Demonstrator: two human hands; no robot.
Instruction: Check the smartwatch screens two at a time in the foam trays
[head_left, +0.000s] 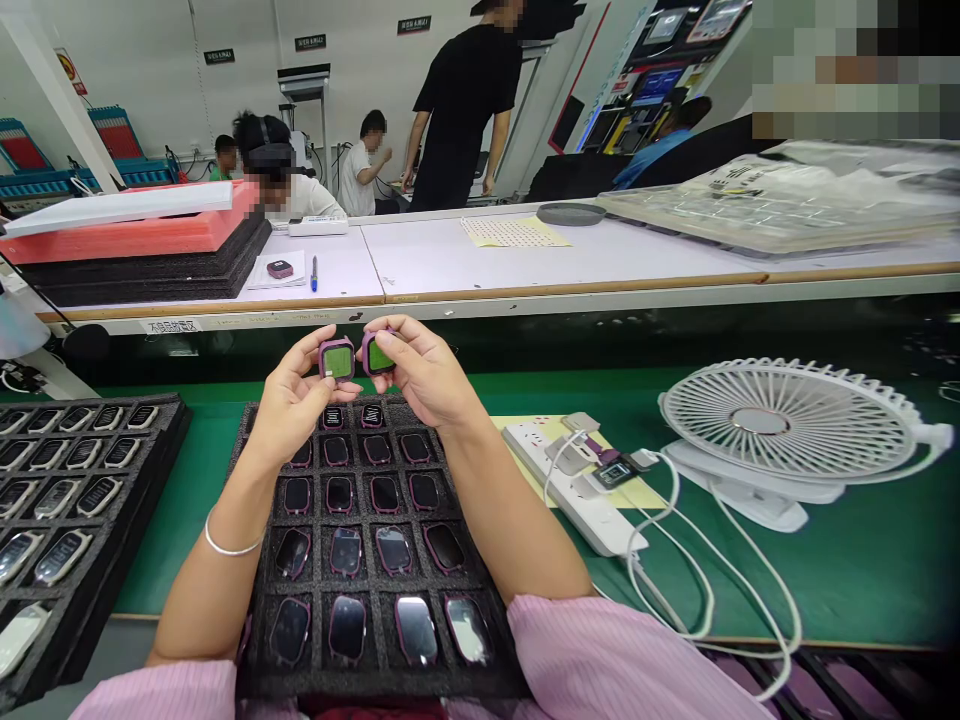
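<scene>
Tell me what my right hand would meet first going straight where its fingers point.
Likely the watch in your left hand; your right hand points leftward at it, though how their depths line up is unclear.

Location type: electronics workshop or factory floor. Indicators: a green surface (862, 565) carries black foam trays (316, 505) with rows of near-identical watch-like devices (346, 550) and a white power strip (600, 522); black signs (310, 43) are mounted on the far wall (150, 60); several people (472, 110) occupy the area beyond the white shelf (431, 270).
</scene>
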